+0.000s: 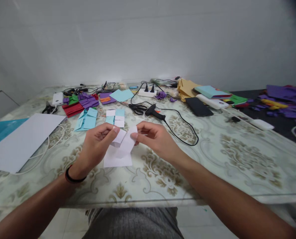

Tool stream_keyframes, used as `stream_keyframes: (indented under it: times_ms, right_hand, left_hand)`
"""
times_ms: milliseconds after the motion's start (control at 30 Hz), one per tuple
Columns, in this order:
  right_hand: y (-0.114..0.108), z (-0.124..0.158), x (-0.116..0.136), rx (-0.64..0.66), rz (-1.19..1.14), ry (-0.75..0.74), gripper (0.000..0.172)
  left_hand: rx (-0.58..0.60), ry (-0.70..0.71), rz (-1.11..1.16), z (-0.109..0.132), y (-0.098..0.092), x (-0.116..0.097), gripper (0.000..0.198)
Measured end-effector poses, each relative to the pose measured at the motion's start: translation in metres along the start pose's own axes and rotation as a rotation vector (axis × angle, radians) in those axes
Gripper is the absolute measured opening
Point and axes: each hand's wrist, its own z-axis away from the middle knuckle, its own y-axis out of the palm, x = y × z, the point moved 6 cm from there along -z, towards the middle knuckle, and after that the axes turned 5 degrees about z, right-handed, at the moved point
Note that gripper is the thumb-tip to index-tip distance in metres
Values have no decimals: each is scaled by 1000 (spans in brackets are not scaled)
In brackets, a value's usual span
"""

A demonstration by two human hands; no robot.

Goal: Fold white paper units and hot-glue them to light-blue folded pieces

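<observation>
Both hands pinch white paper above the middle of the table. My left hand [99, 139] grips a small folded white paper [118, 138] between thumb and fingers. Between the thumb and fingers of my right hand [154, 137] is a white paper strip [128, 142], slanting down to the left. The two pieces overlap; whether they are joined I cannot tell. Under them lies a flat white sheet [118, 161]. Just beyond my hands rests a folded blue-and-white paper piece [115, 117], with light blue folded papers [87, 119] to its left.
A black glue gun [155, 113] and black scissors [138, 109] lie beyond my right hand, near a white power strip [147, 93]. White sheets [26, 142] cover the left side. A black phone [199, 106] and coloured papers [212, 92] are at the back right.
</observation>
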Motion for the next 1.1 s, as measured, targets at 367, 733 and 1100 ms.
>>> stream_keyframes:
  times_ms: [367, 733, 1100]
  right_hand:
    - [-3, 3, 1, -124, 239, -120, 13]
    - [3, 10, 23, -36, 271, -377, 17]
    - [2, 9, 19, -100, 259, -337, 6]
  left_hand:
    - [230, -98, 20, 0, 14, 12, 20]
    - [190, -102, 296, 3, 12, 18, 13]
    - [240, -51, 196, 3, 15, 2, 13]
